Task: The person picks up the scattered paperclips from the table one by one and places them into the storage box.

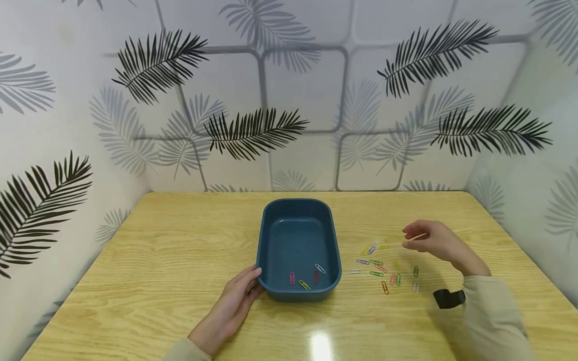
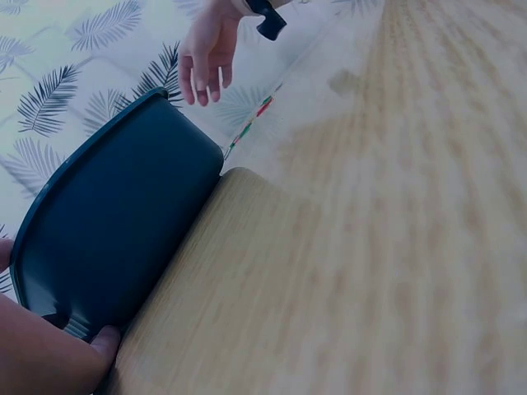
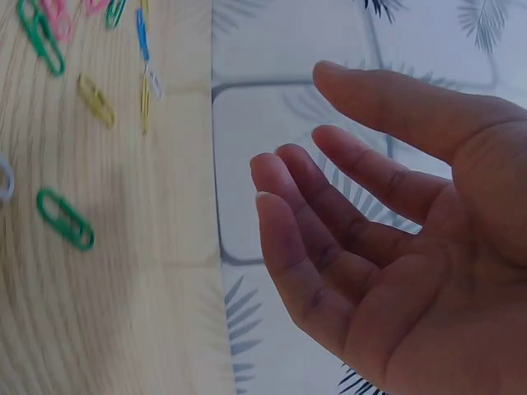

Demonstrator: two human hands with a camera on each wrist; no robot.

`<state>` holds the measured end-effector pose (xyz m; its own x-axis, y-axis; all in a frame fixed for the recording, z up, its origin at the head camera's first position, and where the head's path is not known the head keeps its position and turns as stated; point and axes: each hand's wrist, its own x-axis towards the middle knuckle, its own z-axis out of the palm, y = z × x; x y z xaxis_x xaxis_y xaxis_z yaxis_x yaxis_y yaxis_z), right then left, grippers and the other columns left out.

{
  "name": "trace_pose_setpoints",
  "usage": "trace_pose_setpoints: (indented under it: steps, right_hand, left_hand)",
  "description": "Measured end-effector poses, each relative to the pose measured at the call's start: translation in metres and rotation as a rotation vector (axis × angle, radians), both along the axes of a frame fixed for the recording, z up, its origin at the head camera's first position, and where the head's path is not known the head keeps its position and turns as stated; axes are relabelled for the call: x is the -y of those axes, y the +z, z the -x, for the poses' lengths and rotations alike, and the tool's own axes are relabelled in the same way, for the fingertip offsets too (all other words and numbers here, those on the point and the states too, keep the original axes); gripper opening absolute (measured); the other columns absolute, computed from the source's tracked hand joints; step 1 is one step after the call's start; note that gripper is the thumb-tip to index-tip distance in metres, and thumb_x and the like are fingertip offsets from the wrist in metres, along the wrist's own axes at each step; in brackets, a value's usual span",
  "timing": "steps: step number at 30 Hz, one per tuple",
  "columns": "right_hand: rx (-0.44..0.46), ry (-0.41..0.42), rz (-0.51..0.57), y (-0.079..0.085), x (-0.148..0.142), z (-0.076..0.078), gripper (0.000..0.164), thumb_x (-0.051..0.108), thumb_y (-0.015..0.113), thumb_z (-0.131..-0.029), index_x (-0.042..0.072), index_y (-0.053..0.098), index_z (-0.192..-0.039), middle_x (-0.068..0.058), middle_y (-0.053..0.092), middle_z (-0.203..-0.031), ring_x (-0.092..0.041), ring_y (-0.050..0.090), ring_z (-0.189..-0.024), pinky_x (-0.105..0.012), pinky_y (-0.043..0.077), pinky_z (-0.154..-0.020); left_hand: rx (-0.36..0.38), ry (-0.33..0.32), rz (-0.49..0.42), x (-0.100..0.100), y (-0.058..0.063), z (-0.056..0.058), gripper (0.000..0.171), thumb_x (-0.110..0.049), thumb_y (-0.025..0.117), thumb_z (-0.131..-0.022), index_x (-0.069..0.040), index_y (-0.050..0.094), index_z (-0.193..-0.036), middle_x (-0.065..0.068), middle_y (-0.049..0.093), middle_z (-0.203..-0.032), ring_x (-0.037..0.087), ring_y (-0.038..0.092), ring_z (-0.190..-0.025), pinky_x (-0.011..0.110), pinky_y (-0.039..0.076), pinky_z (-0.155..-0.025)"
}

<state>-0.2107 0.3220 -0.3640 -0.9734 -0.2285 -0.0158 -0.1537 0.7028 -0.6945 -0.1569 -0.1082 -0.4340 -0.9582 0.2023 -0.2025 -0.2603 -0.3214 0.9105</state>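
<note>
A dark blue rectangular plastic tray stands on the wooden table, with several paper clips, such as a white one and a yellow one, on its floor near the front. My left hand holds the tray's near left corner, thumb at the rim and fingers against the outer wall. To the right of the tray my right hand hovers over the table, its fingers loosely bent, and in the right wrist view nothing lies between fingers and thumb. Below it are scattered colored paper clips, among them a green paper clip.
The wooden table meets a wall with a leaf pattern at the back. A black wrist strap piece sticks out from the right sleeve. A bright reflection shows near the table's front.
</note>
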Motion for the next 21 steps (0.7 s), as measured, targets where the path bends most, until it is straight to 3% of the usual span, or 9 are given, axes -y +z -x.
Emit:
trace_pose_setpoints:
  steps: [9,16,21]
  right_hand:
    - [0.105,0.001,-0.014,-0.01,-0.026,-0.001,0.047,0.011,0.071,-0.088,-0.017,0.052,-0.12,-0.026,0.062,-0.107,-0.03,0.064,-0.092,-0.039,0.056,-0.075]
    - [0.205,0.028,-0.08,-0.02,-0.035,0.004,0.038,0.007,0.073,-0.084,-0.014,0.056,-0.111,-0.016,0.064,-0.097,-0.024,0.062,-0.084,-0.041,0.054,-0.071]
    - [0.15,0.097,-0.102,-0.03,-0.035,0.008,0.033,0.011,0.079,-0.077,-0.008,0.062,-0.099,-0.013,0.064,-0.087,-0.019,0.059,-0.073,-0.034,0.052,-0.06]
  left_hand:
    - [-0.003,-0.013,0.001,-0.001,0.001,0.0,0.058,-0.024,0.056,-0.099,0.009,0.037,-0.143,0.02,0.042,-0.143,0.021,0.046,-0.124,0.033,0.037,-0.106]
    - [0.012,0.009,0.0,-0.002,0.0,0.001,0.055,-0.021,0.055,-0.099,0.009,0.038,-0.142,0.02,0.044,-0.141,0.02,0.048,-0.121,0.032,0.039,-0.105]
    - [0.011,0.022,0.0,-0.002,0.0,0.001,0.055,-0.021,0.056,-0.099,0.009,0.039,-0.142,0.018,0.047,-0.138,0.018,0.05,-0.117,0.031,0.041,-0.102]
